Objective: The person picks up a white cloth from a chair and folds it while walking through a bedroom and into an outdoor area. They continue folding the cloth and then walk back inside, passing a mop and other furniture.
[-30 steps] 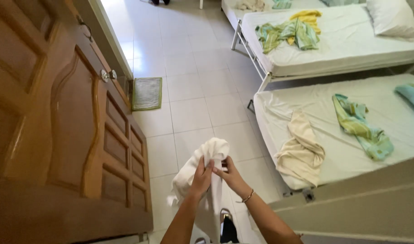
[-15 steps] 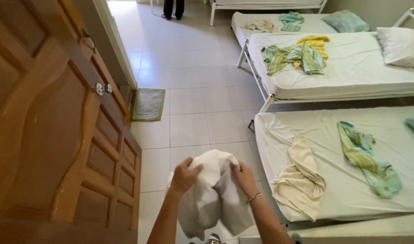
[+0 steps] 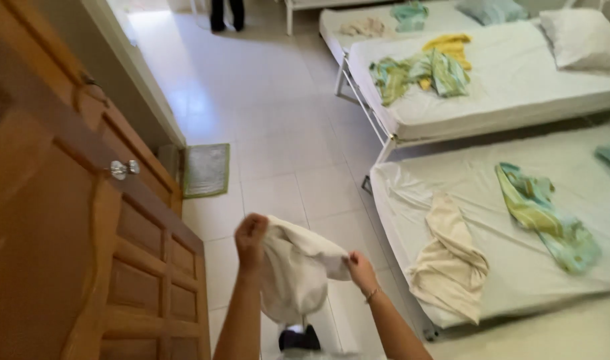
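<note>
Both my hands grip a white cloth (image 3: pixel 293 267) that hangs between them over the tiled floor. My left hand (image 3: pixel 250 237) is closed on its upper left edge, raised a little higher. My right hand (image 3: pixel 360 269), with a thin bracelet at the wrist, pinches the right edge. The cloth sags in a loose bundle below my hands and hides part of my feet.
An open brown panelled wooden door (image 3: pixel 85 253) with a round knob (image 3: pixel 122 168) stands close on the left. A bed (image 3: pixel 518 280) with a cream cloth (image 3: pixel 448 263) and a green patterned cloth (image 3: pixel 545 213) lies right. A second bed (image 3: pixel 511 87) with more cloths is behind. A green mat (image 3: pixel 206 169) lies by the doorway. A person's legs (image 3: pixel 226 13) are far back.
My view has tilted up and the room slid down in frame. My hands moved apart, spreading the white cloth wider between them.
</note>
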